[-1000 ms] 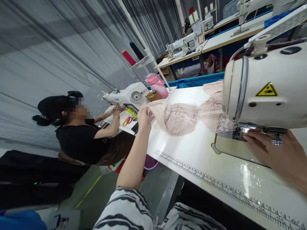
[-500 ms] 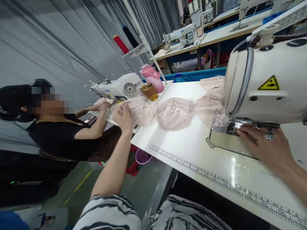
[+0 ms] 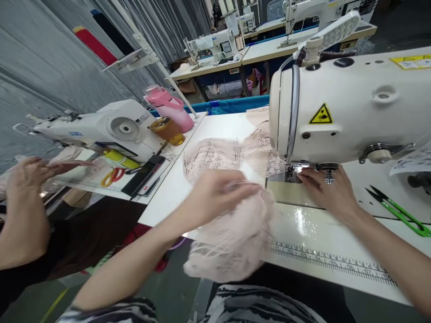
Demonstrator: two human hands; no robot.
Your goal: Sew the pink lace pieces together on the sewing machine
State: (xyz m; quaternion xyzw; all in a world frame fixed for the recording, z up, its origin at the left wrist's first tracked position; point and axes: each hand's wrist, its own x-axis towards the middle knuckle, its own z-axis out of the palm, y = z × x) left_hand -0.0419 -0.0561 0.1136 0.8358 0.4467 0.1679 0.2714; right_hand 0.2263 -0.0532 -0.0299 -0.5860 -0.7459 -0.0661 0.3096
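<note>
My left hand [image 3: 215, 195], blurred by motion, is closed on a bunch of pale pink lace fabric [image 3: 232, 237] that hangs over the near edge of the white sewing table [image 3: 303, 229]. More of the pink lace [image 3: 215, 152] lies on the table and runs under the sewing machine [image 3: 350, 107]. My right hand [image 3: 328, 193] wears a ring and rests flat on the machine bed beside the presser foot [image 3: 296, 168], fingers stretched toward the needle.
Green thread snips [image 3: 397, 211] lie at the right. A ruler strip [image 3: 330, 262] runs along the table's near edge. On the left, another person's hands [image 3: 30, 168] work at a second sewing machine [image 3: 101, 128]; a pink bottle [image 3: 168, 107], an amber jar [image 3: 166, 129] and scissors [image 3: 112, 176] lie there.
My left hand has drawn the lace from the far left table edge back toward me, bunching it over the near edge. The view has swung right and down. My right hand stays by the presser foot.
</note>
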